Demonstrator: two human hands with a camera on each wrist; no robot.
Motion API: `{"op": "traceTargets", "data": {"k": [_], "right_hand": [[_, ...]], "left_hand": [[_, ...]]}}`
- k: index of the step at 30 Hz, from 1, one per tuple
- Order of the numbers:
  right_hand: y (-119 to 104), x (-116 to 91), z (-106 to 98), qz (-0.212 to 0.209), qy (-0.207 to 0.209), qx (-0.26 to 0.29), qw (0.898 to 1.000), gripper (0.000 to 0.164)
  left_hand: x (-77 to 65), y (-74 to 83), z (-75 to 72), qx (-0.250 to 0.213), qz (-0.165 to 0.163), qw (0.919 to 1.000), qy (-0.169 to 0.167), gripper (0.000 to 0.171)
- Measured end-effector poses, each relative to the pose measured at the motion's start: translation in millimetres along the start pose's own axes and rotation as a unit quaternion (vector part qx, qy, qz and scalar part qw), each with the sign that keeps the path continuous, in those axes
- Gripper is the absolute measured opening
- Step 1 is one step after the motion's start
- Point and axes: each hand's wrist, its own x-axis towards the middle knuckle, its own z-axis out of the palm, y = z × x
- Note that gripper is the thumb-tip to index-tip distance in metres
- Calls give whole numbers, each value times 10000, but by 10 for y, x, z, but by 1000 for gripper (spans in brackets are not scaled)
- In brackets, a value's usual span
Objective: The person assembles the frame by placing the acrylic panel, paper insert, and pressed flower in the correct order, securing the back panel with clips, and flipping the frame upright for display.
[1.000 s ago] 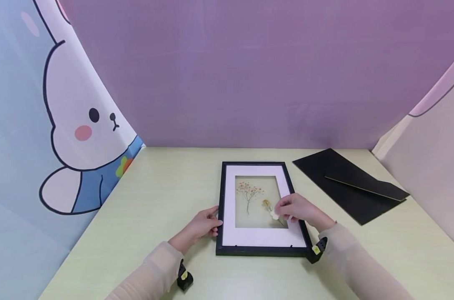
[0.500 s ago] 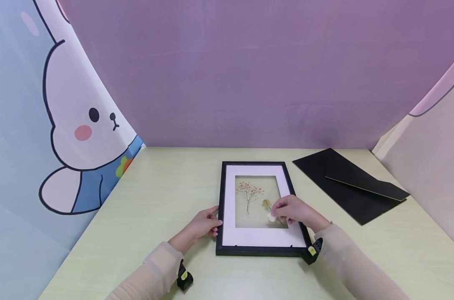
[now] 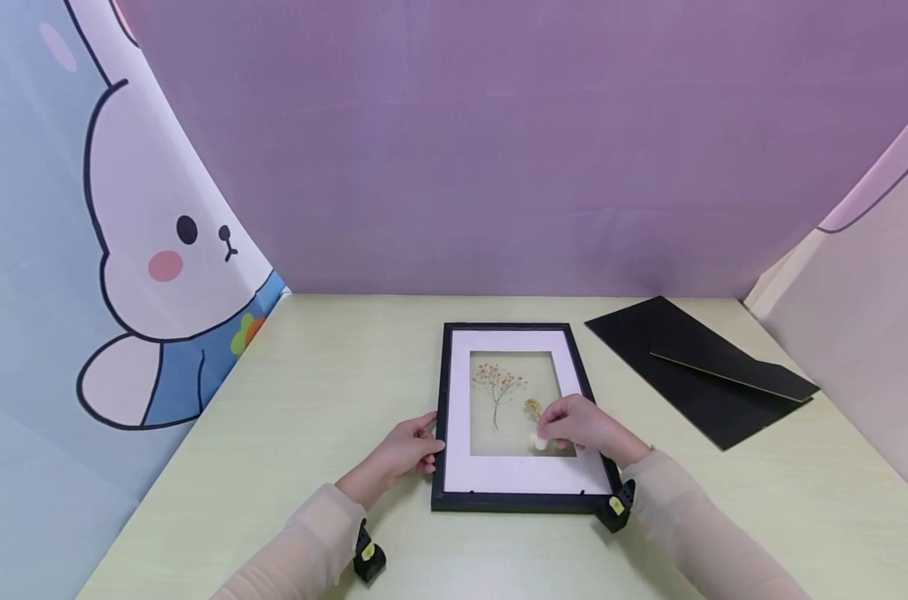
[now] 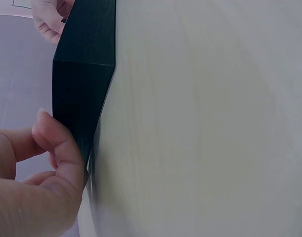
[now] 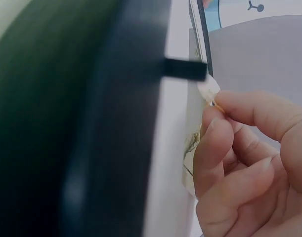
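Note:
A black picture frame [image 3: 521,502] lies on the table with a white mat [image 3: 460,400] inside it. Through the mat's window show a dried sprig [image 3: 499,379] with tiny orange-red blooms and, to its right, a yellow dried flower [image 3: 532,407], its stem partly hidden by my right hand. My right hand [image 3: 577,421] pinches a small white flower [image 3: 540,442] between thumb and fingertip, low over the window's lower right part. In the right wrist view the flower's white petal [image 5: 208,89] sticks out past the fingertips. My left hand [image 3: 405,450] grips the frame's left side near its lower corner.
Two black boards [image 3: 671,358] lie overlapping on the table at the right, beyond the frame. A purple cloth wall [image 3: 499,167] rises behind the table [image 3: 334,358], with printed side panels left and right. Small black tabs [image 3: 583,492] stick out at the frame's near edge.
My right hand has moved a little left and toward the near edge of the window, carrying the white flower along. My left hand and the frame stay where they were.

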Motion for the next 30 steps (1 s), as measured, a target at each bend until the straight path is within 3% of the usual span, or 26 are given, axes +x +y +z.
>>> {"op": "traceTargets", "data": {"k": [19, 30], "right_hand": [[4, 44, 88, -36, 259, -458, 9986, 6], [6, 65, 82, 250, 287, -404, 9985, 3]], "left_hand": [[-19, 30, 5, -8, -42, 10000, 40, 61], [-18, 22, 5, 4, 16, 10000, 8, 61]]}}
